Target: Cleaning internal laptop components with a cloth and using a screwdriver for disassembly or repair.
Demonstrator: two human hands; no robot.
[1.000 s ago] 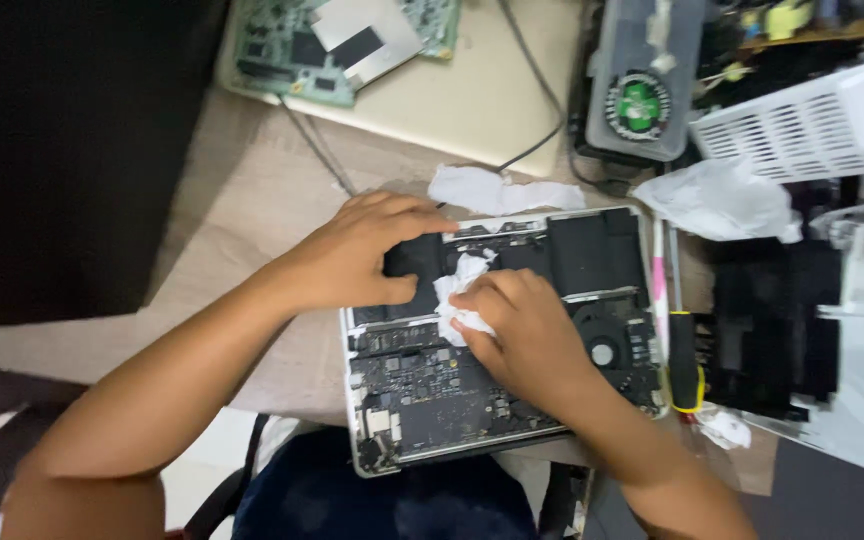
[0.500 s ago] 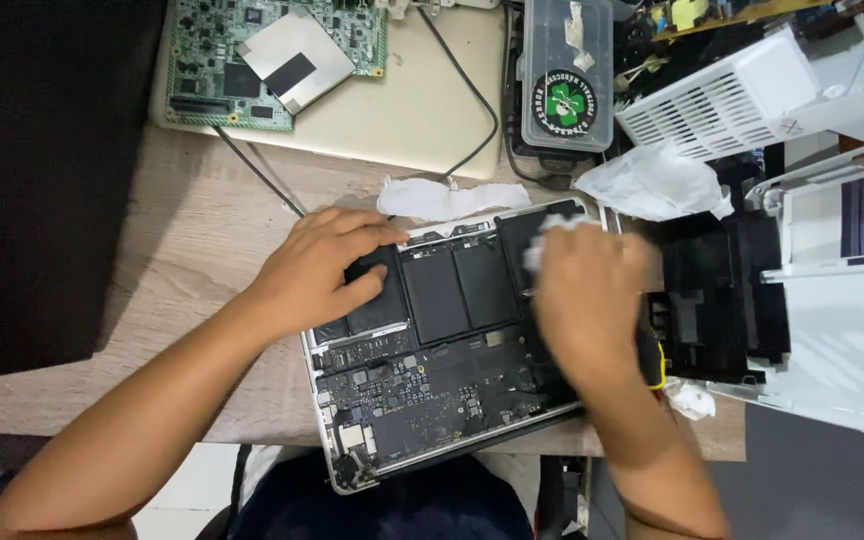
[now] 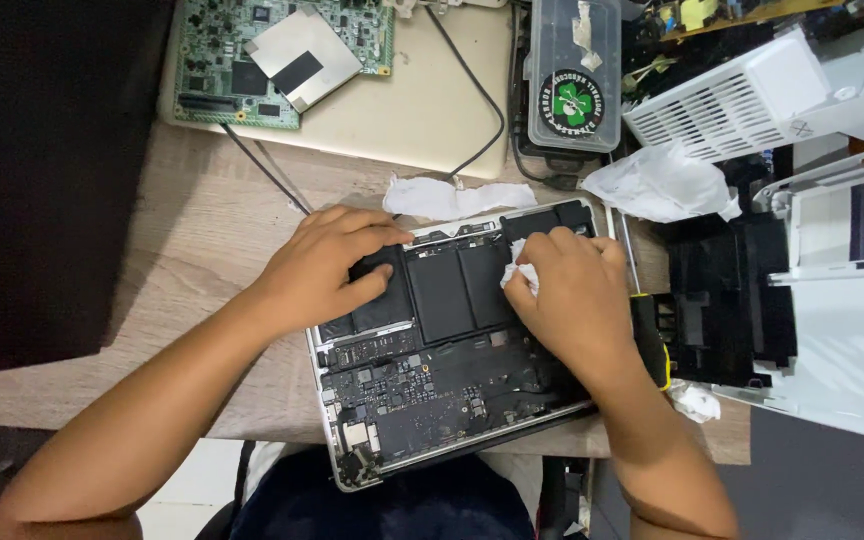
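Laptop (image 3: 432, 370), opened with its back cover off, lies on the wooden table (image 3: 202, 250), black battery cells toward the far edge and dark board nearer the person. Left hand (image 3: 327, 265) lies flat on the left battery cell, fingers spread and loose, gripping nothing. Right hand (image 3: 577, 295) is clenched round a white tissue (image 3: 520, 277), pressing it on the right cell. Another crumpled tissue (image 3: 452, 197) lies just beyond the laptop. A green circuit board (image 3: 282, 55) sits farther off, and a yellow-handled screwdriver (image 3: 652, 340) lies beside the right hand.
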